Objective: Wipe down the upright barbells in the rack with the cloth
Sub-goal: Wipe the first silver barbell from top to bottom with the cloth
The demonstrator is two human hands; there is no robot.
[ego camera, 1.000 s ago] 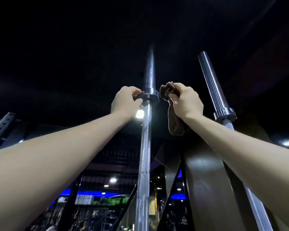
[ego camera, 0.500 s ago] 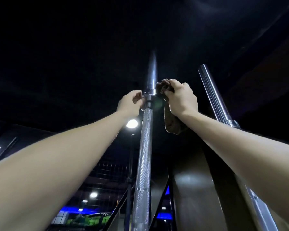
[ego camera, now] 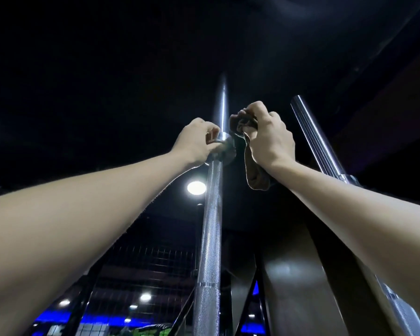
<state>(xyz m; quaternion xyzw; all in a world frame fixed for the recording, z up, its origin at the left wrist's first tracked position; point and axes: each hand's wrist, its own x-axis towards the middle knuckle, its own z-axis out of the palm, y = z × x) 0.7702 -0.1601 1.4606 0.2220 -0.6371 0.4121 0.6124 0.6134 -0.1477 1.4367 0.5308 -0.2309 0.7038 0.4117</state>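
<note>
I look steeply up along an upright silver barbell [ego camera: 210,226] with a knurled shaft; its smooth sleeve rises into the dark. My left hand [ego camera: 195,141] grips the barbell's collar from the left. My right hand [ego camera: 268,137] is closed on a brown cloth [ego camera: 254,170], held against the right side of the sleeve just above the collar, with the loose end hanging below the hand. A second upright barbell [ego camera: 313,139] leans at the right, behind my right forearm, which hides its middle.
A dark ceiling fills the top. A round ceiling lamp [ego camera: 196,187] shines just left of the shaft. A dark glossy column [ego camera: 294,287] stands between the two bars. Black rack posts and wire mesh [ego camera: 141,270] sit lower left, blue lights beyond.
My view has tilted further upward. My right hand with the cloth has moved up from beside the collar onto the sleeve's lower end. My left hand has stayed on the collar.
</note>
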